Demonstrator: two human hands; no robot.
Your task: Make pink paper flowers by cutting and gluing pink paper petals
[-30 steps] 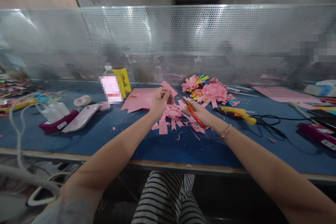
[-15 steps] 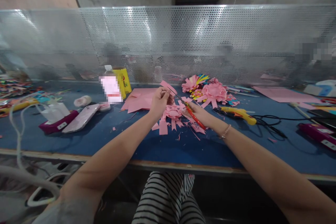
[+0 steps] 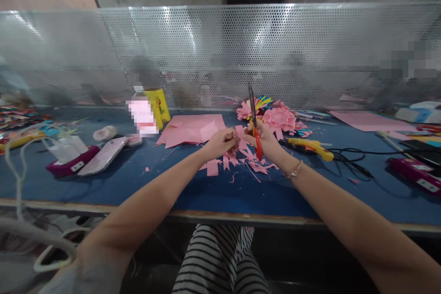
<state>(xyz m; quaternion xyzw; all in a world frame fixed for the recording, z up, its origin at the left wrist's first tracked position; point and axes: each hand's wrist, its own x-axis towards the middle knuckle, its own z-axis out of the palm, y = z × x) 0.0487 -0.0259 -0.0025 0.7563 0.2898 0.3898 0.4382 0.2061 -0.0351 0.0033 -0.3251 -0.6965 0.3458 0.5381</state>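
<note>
My left hand point(image 3: 223, 142) is closed in a pinch at a small pink paper strip point(image 3: 240, 132) between the two hands. Close by on the right, my right hand point(image 3: 266, 141) grips scissors with red handles point(image 3: 258, 146), their dark blades pointing up. Its thumb and fingertip are near the strip's right side. Below the hands lie cut pink paper pieces point(image 3: 212, 167) and scraps, partly covered by the left hand. Behind the right hand sits a pile of pink paper flowers point(image 3: 279, 117) with yellow and blue bits.
Pink sheets point(image 3: 188, 129) lie behind my left hand. To the right are a yellow glue gun point(image 3: 315, 148) with black cable and a purple power strip point(image 3: 413, 175). A phone point(image 3: 103, 156) and another purple power strip point(image 3: 72, 165) lie left. A perforated metal screen point(image 3: 193, 50) stands behind.
The scissors have swung from slanting across the paper to upright, blades away from the strip. My left hand has moved down and right, and the strip now sits between both hands.
</note>
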